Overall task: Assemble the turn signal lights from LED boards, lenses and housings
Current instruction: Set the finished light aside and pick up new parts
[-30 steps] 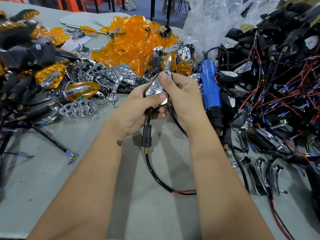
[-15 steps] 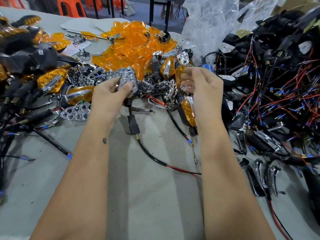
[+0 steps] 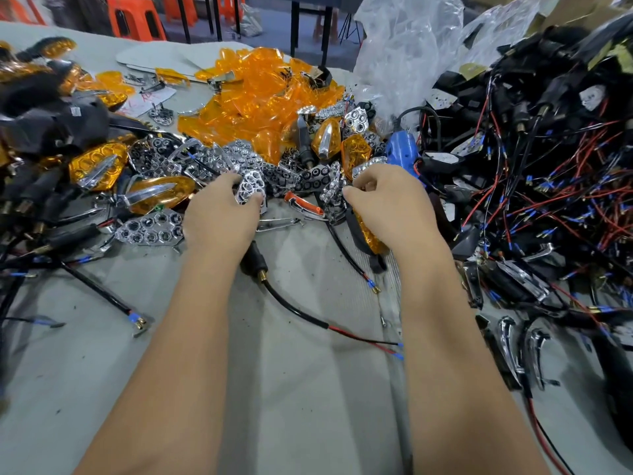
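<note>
My left hand [image 3: 219, 217] grips a turn signal unit [image 3: 251, 190], a chrome honeycomb reflector seated in a black housing. Its black stem and cable [image 3: 294, 311] trail toward me across the table. My right hand [image 3: 390, 204] lies at the edge of the heap of loose chrome reflectors [image 3: 308, 180], its fingers curled down into it. Whether those fingers hold a piece is hidden. Behind the reflectors sits a pile of orange lenses [image 3: 260, 97]. A tangle of black housings with red and black wires [image 3: 548, 166] fills the right side.
A blue electric screwdriver [image 3: 400, 152] lies just beyond my right hand. Finished amber lights [image 3: 99, 166] are stacked at the left. Under my right wrist lies another amber light [image 3: 368, 234]. Chrome trim strips [image 3: 510, 347] lie at the right front, and a clear plastic bag [image 3: 411, 46] stands behind.
My hands came apart from working the unit together. The left carried it left and down toward the table, and the right moved off to the reflector heap.
</note>
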A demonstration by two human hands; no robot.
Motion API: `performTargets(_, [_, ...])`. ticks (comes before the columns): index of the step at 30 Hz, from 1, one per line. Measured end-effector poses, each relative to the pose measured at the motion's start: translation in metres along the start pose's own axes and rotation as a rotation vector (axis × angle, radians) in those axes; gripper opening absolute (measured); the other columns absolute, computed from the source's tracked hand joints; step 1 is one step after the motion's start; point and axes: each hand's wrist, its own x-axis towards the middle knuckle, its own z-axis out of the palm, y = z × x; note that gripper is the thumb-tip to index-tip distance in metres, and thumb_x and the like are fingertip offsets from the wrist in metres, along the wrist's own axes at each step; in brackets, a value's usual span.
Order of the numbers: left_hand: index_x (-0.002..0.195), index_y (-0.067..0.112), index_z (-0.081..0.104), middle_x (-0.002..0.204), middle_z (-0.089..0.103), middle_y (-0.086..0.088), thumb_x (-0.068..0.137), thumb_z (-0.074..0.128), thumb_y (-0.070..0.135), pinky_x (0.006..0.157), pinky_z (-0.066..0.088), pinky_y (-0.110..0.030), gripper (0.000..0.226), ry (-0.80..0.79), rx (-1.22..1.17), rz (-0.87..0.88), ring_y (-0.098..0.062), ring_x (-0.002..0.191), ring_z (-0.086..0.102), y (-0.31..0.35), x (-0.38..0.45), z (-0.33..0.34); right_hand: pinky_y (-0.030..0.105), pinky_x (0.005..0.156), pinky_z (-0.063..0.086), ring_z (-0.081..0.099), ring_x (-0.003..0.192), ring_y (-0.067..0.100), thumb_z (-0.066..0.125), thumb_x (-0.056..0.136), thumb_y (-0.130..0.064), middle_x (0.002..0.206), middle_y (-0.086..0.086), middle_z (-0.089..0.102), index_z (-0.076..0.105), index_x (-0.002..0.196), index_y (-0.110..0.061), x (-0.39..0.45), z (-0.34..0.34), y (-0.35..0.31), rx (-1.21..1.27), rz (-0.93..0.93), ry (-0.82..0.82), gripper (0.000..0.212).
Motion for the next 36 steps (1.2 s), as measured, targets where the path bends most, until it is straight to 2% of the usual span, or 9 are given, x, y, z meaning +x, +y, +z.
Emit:
performTargets(4, [0.14, 0.02, 0.051, 0.131, 0.056, -0.011, 0.093, 0.061, 0.034, 0.093, 0.039, -0.042, 0.05, 0.057, 0.073, 0.036, -0.033, 0.125, 0.042, 0.001, -0.002, 0.0, 0.042, 0.097, 0.046, 0.051, 0.116, 0.029, 0.055, 0.094, -0.034, 0.115, 0.006, 0.064, 0.067, 0.113, -0.018, 0.019, 0.016, -0.02, -0.03, -0.04, -0.015, 0.027])
performTargets(10, [0.126, 0.019, 0.061, 0.125, 0.054, -0.007, 0.091, 0.06, 0.019, 0.091, 0.025, -0.025, 0.035, 0.163, -0.022, 0.19, -0.027, 0.121, 0.038, 0.011, -0.002, 0.005, 0.042, 0.105, 0.033, 0.038, 0.13, 0.035, 0.056, 0.095, -0.026, 0.141, 0.017, 0.046, 0.042, 0.137, -0.008, 0.054, 0.044, -0.034, -0.216, 0.055, 0.086, 0.047])
performTargets(15, [0.112, 0.02, 0.07, 0.12, 0.057, -0.005, 0.092, 0.056, 0.015, 0.094, 0.03, -0.03, 0.025, 0.156, -0.051, 0.196, -0.027, 0.118, 0.04, 0.015, 0.001, 0.01, 0.046, 0.107, 0.031, 0.043, 0.129, 0.034, 0.057, 0.097, -0.028, 0.123, 0.014, 0.063, 0.048, 0.129, -0.011, 0.069, 0.051, -0.022, -0.231, 0.15, 0.164, 0.038])
performTargets(20, [0.104, 0.02, 0.073, 0.115, 0.059, -0.001, 0.092, 0.055, 0.013, 0.09, 0.026, -0.024, 0.022, 0.189, -0.09, 0.223, -0.025, 0.117, 0.041, 0.017, -0.001, 0.009, 0.041, 0.103, 0.03, 0.047, 0.122, 0.031, 0.058, 0.092, -0.019, 0.109, 0.007, 0.067, 0.067, 0.099, -0.016, 0.072, 0.047, -0.016, -0.204, 0.151, 0.15, 0.012])
performTargets(24, [0.1, 0.02, 0.073, 0.108, 0.055, 0.006, 0.093, 0.054, 0.01, 0.088, 0.025, -0.02, 0.023, 0.189, -0.162, 0.244, -0.016, 0.112, 0.038, 0.022, -0.005, 0.007, 0.037, 0.1, 0.04, 0.053, 0.113, 0.024, 0.054, 0.097, -0.019, 0.096, -0.007, 0.065, 0.065, 0.093, -0.024, 0.063, 0.039, -0.015, 0.197, 0.105, 0.191, 0.012])
performTargets(27, [0.092, 0.027, 0.069, 0.099, 0.054, 0.014, 0.093, 0.051, 0.008, 0.079, 0.031, -0.016, 0.025, 0.127, -0.294, 0.249, -0.008, 0.105, 0.045, 0.032, -0.012, 0.007, 0.011, 0.075, 0.048, 0.057, 0.087, 0.013, 0.055, 0.098, -0.012, 0.085, -0.009, 0.059, 0.059, 0.089, -0.022, 0.051, 0.027, -0.013, 0.711, 0.137, 0.206, 0.015])
performTargets(30, [0.095, 0.029, 0.067, 0.097, 0.065, 0.013, 0.096, 0.051, 0.01, 0.076, 0.055, -0.025, 0.026, -0.068, -0.666, 0.083, -0.01, 0.085, 0.066, 0.04, -0.018, 0.006, 0.021, 0.071, 0.049, 0.057, 0.08, 0.015, 0.05, 0.101, -0.006, 0.087, 0.002, 0.063, 0.059, 0.088, -0.017, 0.036, 0.017, -0.008, 1.117, 0.129, 0.053, 0.02])
performTargets(33, [0.11, 0.029, 0.063, 0.112, 0.067, -0.003, 0.098, 0.053, 0.017, 0.06, 0.057, -0.025, 0.02, -0.301, -1.043, -0.078, -0.013, 0.072, 0.072, 0.047, -0.021, 0.005, 0.026, 0.07, 0.048, 0.058, 0.073, 0.013, 0.046, 0.101, -0.001, 0.079, 0.001, 0.065, 0.058, 0.087, -0.014, 0.019, 0.016, -0.005, 1.226, 0.033, -0.054, 0.023])
performTargets(36, [0.116, 0.043, 0.058, 0.107, 0.068, 0.0, 0.094, 0.054, 0.03, 0.056, 0.056, -0.027, 0.025, -0.402, -1.026, 0.002, -0.017, 0.067, 0.071, 0.044, -0.025, 0.011, 0.024, 0.073, 0.048, 0.06, 0.072, 0.007, 0.05, 0.099, 0.0, 0.077, -0.006, 0.067, 0.061, 0.088, -0.016, 0.0, 0.019, -0.003, 1.078, -0.064, -0.117, 0.023])
